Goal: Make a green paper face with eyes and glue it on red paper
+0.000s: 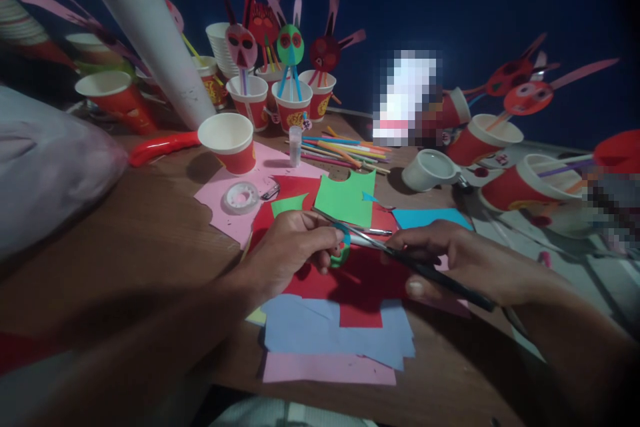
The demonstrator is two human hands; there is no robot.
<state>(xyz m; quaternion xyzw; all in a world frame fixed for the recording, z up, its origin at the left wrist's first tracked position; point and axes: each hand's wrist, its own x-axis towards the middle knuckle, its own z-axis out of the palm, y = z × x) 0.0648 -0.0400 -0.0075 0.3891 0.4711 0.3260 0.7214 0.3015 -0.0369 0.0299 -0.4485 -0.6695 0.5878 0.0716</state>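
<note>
My left hand [300, 240] pinches a small green paper cutout [341, 259] with a blue edge, mostly hidden by the fingers. In my right hand [450, 247] are scissors [430, 272] with black handles, their blades reaching left across the cutout. Whether the blades touch it, I cannot tell. Both hands are over red paper [365, 280]. Just beyond the hands lie a green sheet [345, 199] with curved cuts, a blue sheet [433, 217] and a pen [383, 232].
A tape roll [241, 198] and a glue stick [295, 147] stand on pink paper. Behind are colored sticks [345, 150], an upright red cup [227, 143] and several cups with paper masks [290, 45]. A white mug [429, 171] stands right; a plastic bag [50, 167] bulges left.
</note>
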